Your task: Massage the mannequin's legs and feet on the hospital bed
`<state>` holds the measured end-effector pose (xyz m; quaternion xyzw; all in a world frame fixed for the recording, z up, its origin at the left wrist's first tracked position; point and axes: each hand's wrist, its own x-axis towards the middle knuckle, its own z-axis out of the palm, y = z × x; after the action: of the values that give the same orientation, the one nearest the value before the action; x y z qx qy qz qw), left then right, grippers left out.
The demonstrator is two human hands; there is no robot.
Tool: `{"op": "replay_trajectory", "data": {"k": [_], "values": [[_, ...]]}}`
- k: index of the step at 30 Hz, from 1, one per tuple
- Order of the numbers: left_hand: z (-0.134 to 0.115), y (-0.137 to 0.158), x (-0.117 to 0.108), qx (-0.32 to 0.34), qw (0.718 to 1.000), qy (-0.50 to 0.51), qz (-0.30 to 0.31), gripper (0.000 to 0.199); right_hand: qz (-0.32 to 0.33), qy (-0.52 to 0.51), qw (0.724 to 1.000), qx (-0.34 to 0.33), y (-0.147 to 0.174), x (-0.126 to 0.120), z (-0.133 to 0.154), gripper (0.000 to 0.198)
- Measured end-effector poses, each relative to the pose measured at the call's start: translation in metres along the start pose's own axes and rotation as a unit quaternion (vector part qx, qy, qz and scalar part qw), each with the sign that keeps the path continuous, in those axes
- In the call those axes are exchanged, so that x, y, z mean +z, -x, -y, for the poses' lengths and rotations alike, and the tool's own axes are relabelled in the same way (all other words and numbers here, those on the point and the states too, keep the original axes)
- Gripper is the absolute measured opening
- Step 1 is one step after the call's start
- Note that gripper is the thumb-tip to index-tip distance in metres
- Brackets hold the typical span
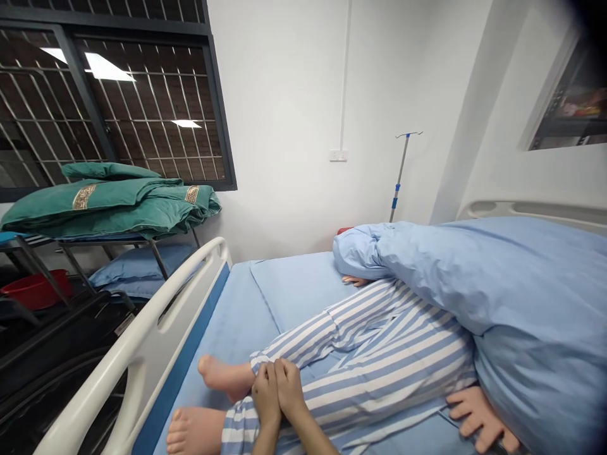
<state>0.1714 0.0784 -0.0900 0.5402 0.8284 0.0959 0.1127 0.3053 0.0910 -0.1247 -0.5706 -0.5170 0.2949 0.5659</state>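
Note:
A mannequin in blue-and-white striped pyjamas [379,354] lies on a bed with a light blue sheet [294,291], its bare feet [220,374] toward the footboard. A light blue quilt [497,284] covers its upper body. The mannequin's own hand [478,414] rests by its hip. My left hand [265,397] and my right hand [291,390] are side by side at the bottom centre. Both are closed on the striped trouser leg [332,379] near the ankle cuffs, just right of the feet.
A white footboard rail [156,328] runs along the bed's left side. Beyond it stand a rack with folded green quilts [118,202], a red basin [33,287] and dark wheelchair parts [57,366]. An IV pole [401,170] stands by the far wall.

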Motion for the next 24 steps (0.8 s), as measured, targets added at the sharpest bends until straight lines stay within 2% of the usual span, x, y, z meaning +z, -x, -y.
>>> {"op": "replay_trajectory", "data": {"k": [2, 3, 5, 6, 8, 9, 10, 11, 14, 17, 20, 24], "values": [[0.011, -0.008, 0.004, -0.142, 0.984, -0.111, 0.014, 0.036, -0.006, 0.017, 1.000, 0.006, 0.000, 0.000, 0.001, 0.033], [0.013, -0.011, 0.006, -0.191, 0.970, -0.149, 0.014, 0.037, -0.006, 0.026, 1.000, 0.011, 0.000, -0.001, 0.003, 0.034], [0.012, -0.012, 0.007, -0.211, 0.967, -0.144, -0.004, 0.038, 0.002, 0.060, 0.998, 0.005, -0.001, -0.005, 0.008, 0.036], [0.007, -0.010, 0.008, -0.178, 0.979, -0.096, -0.013, 0.037, 0.010, 0.091, 0.996, -0.014, -0.002, -0.008, 0.011, 0.036], [-0.008, -0.002, 0.013, -0.045, 0.997, 0.046, -0.030, 0.033, 0.036, 0.176, 0.981, -0.075, -0.004, -0.015, 0.018, 0.036], [-0.019, 0.003, 0.017, 0.060, 0.989, 0.133, -0.030, 0.029, 0.052, 0.220, 0.968, -0.107, -0.004, -0.019, 0.021, 0.035], [-0.031, 0.008, 0.023, 0.108, 0.979, 0.168, -0.035, 0.026, 0.067, 0.256, 0.955, -0.131, -0.005, -0.023, 0.023, 0.034], [-0.042, 0.013, 0.030, 0.128, 0.975, 0.179, -0.036, 0.023, 0.079, 0.283, 0.945, -0.144, -0.005, -0.025, 0.024, 0.034], [-0.065, 0.019, 0.051, 0.166, 0.959, 0.225, -0.051, 0.023, 0.080, 0.311, 0.938, -0.127, -0.004, -0.029, 0.021, 0.038], [-0.068, 0.016, 0.062, 0.167, 0.942, 0.283, -0.064, 0.027, 0.054, 0.309, 0.944, -0.100, -0.002, -0.028, 0.013, 0.039], [-0.069, 0.011, 0.056, 0.143, 0.936, 0.318, -0.054, 0.030, 0.048, 0.284, 0.954, -0.085, -0.004, -0.026, 0.007, 0.040], [-0.086, 0.012, 0.042, 0.138, 0.926, 0.346, -0.057, 0.033, 0.016, 0.215, 0.975, -0.050, -0.011, -0.026, -0.001, 0.041]]}}
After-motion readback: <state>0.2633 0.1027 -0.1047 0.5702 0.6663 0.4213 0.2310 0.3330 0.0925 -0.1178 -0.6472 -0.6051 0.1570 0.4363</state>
